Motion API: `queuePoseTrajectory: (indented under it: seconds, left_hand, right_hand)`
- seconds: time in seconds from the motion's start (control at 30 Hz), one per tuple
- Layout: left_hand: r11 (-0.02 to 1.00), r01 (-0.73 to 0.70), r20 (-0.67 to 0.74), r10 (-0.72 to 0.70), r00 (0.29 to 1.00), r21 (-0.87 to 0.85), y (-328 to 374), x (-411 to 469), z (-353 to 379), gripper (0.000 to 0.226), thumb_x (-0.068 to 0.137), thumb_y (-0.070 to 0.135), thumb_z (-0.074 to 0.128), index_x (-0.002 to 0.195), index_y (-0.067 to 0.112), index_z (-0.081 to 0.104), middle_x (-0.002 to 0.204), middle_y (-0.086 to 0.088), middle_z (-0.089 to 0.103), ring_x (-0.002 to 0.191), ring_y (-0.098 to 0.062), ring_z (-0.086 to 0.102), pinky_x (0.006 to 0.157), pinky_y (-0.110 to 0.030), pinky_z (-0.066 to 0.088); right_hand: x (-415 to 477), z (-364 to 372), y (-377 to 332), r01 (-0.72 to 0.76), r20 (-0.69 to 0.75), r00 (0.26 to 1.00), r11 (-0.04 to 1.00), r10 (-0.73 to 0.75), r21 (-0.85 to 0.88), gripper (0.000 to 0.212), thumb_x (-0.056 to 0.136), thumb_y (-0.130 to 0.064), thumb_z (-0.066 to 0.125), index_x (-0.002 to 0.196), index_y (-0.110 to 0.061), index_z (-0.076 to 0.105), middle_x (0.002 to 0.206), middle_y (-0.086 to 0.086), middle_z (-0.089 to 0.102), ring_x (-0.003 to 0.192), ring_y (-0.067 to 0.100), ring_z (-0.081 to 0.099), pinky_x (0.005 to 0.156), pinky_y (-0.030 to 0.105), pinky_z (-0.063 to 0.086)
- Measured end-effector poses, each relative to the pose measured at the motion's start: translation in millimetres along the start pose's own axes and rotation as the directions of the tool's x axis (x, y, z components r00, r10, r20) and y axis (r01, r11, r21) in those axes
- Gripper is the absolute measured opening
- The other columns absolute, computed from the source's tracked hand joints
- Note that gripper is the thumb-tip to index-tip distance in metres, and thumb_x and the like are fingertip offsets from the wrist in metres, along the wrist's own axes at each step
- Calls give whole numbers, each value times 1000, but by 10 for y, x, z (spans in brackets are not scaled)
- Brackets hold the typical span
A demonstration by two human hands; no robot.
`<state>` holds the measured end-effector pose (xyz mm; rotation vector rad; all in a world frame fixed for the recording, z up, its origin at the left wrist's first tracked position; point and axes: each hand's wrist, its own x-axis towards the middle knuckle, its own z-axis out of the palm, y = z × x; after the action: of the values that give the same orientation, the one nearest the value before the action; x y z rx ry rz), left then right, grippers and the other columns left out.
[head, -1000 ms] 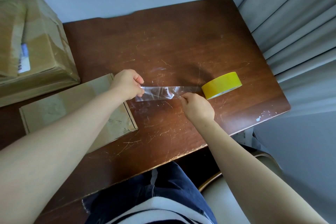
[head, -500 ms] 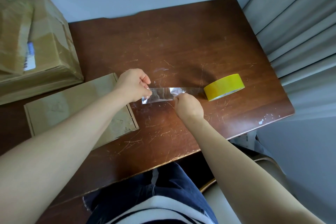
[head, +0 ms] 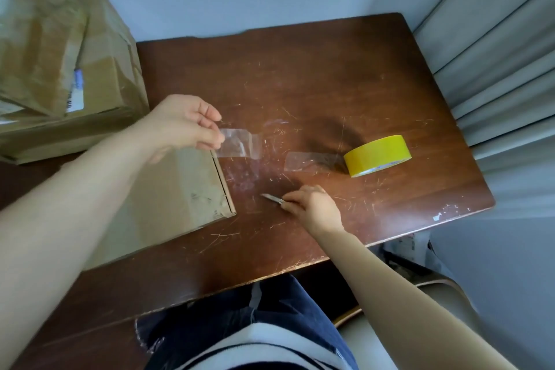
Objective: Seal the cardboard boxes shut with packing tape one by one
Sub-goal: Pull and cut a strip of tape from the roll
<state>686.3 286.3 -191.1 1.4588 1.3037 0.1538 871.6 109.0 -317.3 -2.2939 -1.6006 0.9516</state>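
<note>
— On a scratched wooden table (head: 330, 69), which hand has the tape?
— The left hand (head: 186, 126) pinches one end of a clear tape strip (head: 240, 146) between thumb and fingertips. The strip hangs free of the yellow roll (head: 377, 155), whose own loose tail (head: 309, 161) lies flat on the wood.
— Where is the box?
— The flat cardboard box (head: 168, 198) lies beneath that hand, its right edge just under the pinch. The strip's long axis runs left to right, reaching past that edge over bare wood, away from the box. The left hand is clearly nearer.
— The other hand?
— The right hand (head: 312, 207) is closed round a small cutter (head: 271, 198), blade pointing left toward the box, well apart from the roll. Sealing probably means drawing the strip back leftward across that edge.
</note>
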Motion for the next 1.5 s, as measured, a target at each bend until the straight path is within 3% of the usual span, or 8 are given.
queuePoseTrajectory:
  seconds: [0.17, 0.23, 0.3, 0.33, 0.4, 0.63, 1.13, 1.5]
  left_hand:
    - [998, 2, 90, 4, 996, -68, -73, -349, -110, 27, 75, -4, 74, 97, 8, 62, 78, -8, 71, 65, -11, 69, 57, -15, 52]
    - [996, 0, 104, 9, 995, -93, -107, -495, -146, 26, 75, -4, 74, 93, 9, 62, 75, -5, 71, 65, -11, 69, 58, -14, 52]
    - [992, 6, 113, 9, 994, -125, -159, -626, -152, 27, 74, -5, 74, 93, 9, 62, 74, -3, 71, 65, -10, 68, 59, -14, 52]
    - [991, 13, 115, 2, 993, -136, -195, -688, -149, 27, 74, -6, 74, 93, 9, 61, 73, -2, 71, 65, -10, 67, 59, -14, 52]
    - [987, 31, 103, -15, 995, -155, -297, -811, -152, 27, 74, -7, 74, 92, 8, 61, 73, -2, 71, 64, -10, 66, 61, -14, 52]
    - [886, 179, -44, -218, 975, -427, -908, -1186, -252, 32, 74, -10, 71, 100, 5, 60, 75, -8, 71, 70, -18, 69, 64, -25, 59]
    - [919, 105, -402, -266, 876, -380, -1536, -905, -877, 59, 75, -10, 72, 129, 7, 55, 86, -17, 67, 72, -19, 65, 62, -25, 56]
    - [955, 134, -465, -248, 850, -265, -1575, -480, -1044, 62, 75, -4, 72, 133, 3, 51, 93, -18, 68, 81, -28, 66, 89, -40, 54]
  right_hand:
    - [31, -56, -9, 8, -104, 994, 991, -22, -131, 29, 86, -34, 68, 109, -16, 67, 112, 2, 60, 109, 25, 49, 86, 31, 35]
    - [10, -150, -233, -16, -166, 985, 980, 50, 201, 29, 89, -44, 61, 104, -21, 68, 109, -1, 65, 108, 21, 56, 89, 31, 38]
    - [2, -296, -558, -193, 152, 981, 620, 118, 760, 50, 82, -64, 54, 104, -21, 67, 102, -2, 72, 101, 17, 66, 90, 33, 47]
    - [8, -337, -660, -301, 320, 947, 422, 28, 855, 62, 76, -71, 53, 110, -20, 64, 101, -1, 73, 98, 18, 68, 85, 35, 52]
    - [6, -384, -825, -396, 465, 871, 334, -157, 855, 69, 72, -65, 62, 117, -13, 60, 99, 4, 73, 91, 21, 70, 74, 33, 56]
    - [106, -261, -1227, -344, 460, 874, 468, -157, 814, 15, 72, 3, 74, 84, -1, 65, 65, 10, 70, 58, 17, 68, 53, 21, 55]
    - [571, 206, -2233, -79, 250, 960, 738, -125, 670, 20, 75, 4, 76, 75, -12, 63, 68, 3, 64, 50, 4, 61, 52, 15, 50]
    - [835, 474, -2497, 192, 0, 980, 940, -200, 282, 14, 89, -11, 54, 95, -23, 56, 79, -16, 53, 85, 12, 55, 67, 28, 44]
